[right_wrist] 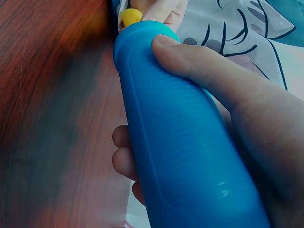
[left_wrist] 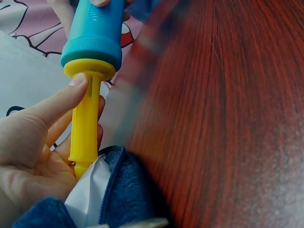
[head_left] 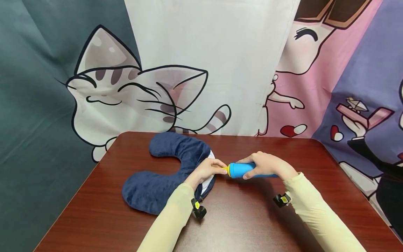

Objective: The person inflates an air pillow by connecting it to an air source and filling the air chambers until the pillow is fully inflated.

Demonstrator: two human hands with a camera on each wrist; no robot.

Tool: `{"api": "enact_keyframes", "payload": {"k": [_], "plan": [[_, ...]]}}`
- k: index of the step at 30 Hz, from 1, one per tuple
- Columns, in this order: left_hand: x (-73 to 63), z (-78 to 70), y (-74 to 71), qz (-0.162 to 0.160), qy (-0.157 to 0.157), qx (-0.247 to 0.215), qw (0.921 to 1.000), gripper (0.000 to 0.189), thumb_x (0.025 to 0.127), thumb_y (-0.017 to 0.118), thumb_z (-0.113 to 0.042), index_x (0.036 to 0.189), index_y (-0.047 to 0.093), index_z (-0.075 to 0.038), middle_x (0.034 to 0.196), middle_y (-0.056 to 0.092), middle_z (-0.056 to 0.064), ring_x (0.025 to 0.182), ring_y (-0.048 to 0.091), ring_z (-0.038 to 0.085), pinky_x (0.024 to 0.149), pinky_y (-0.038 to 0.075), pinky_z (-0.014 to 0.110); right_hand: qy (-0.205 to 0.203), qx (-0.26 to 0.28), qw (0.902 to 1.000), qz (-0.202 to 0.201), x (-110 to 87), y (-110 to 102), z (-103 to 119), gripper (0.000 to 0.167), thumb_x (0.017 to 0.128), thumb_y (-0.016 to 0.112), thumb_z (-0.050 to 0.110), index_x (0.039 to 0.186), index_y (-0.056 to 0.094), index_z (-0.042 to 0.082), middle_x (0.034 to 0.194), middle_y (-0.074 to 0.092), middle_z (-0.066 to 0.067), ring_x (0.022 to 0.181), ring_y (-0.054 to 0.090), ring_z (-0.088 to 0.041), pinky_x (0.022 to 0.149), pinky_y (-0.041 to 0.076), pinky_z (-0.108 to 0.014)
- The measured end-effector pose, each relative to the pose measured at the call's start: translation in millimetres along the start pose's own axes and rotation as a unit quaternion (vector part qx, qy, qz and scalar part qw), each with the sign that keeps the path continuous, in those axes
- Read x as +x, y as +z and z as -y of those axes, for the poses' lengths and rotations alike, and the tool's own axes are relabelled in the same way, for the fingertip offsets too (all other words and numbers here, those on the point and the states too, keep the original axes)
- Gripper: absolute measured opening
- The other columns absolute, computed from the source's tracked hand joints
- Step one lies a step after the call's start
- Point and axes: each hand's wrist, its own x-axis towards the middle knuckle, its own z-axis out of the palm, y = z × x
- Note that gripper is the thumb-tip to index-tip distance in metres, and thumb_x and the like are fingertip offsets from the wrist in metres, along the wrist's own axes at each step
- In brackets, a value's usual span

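Observation:
A blue hand air pump with a yellow nozzle lies level above the table, pointing left. My right hand grips its blue barrel, thumb on the near side and fingers curled round the far side. My left hand pinches the yellow nozzle near the collar, thumb in front and fingers behind. A navy plush U-shaped neck pillow lies beneath the left wrist. Its zipper is open, with white lining showing. The nozzle's end meets that lining; its very tip is hidden.
The pillow and hands are over a dark red-brown wooden table. Behind its far edge hangs a cartoon-printed cloth with a cat on it. Small black cameras sit on both wrists.

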Motion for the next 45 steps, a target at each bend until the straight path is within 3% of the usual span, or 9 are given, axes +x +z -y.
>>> {"api": "enact_keyframes", "payload": {"k": [11,23,45], "plan": [[-0.4,6.8,5.5,0.007,-0.009,-0.013,0.9998,0.023,0.084,0.075,-0.005,0.105,0.072,0.004,0.091,0.075,0.01,0.077,0.065,0.006,0.083,0.056,0.029,0.009,0.018,0.9998,0.001,-15.1,4.6,-7.5,0.061,0.079,0.079,0.049,0.133,0.063,0.027,0.115,0.072,-0.001,0.091,0.061,-0.014,0.075,0.054,-0.031],[-0.1,3.5,2.9,0.014,-0.003,0.0,0.9999,0.023,0.087,0.074,-0.007,0.106,0.072,0.004,0.1,0.075,0.018,0.08,0.066,0.008,0.085,0.056,0.03,0.017,0.026,0.9993,-0.021,-58.9,-11.9,-28.7,0.065,0.078,0.079,0.052,0.135,0.062,0.027,0.118,0.07,-0.002,0.094,0.059,-0.014,0.072,0.05,-0.027],[-1.0,1.1,-0.1,0.009,-0.009,-0.011,0.9999,0.023,0.086,0.075,-0.007,0.106,0.072,0.004,0.1,0.076,0.017,0.079,0.067,0.006,0.084,0.056,0.03,0.038,0.007,0.9986,-0.036,-114.7,-42.4,-53.4,0.07,0.074,0.079,0.056,0.134,0.063,0.024,0.113,0.071,-0.001,0.087,0.057,-0.011,0.066,0.046,-0.022]]}}
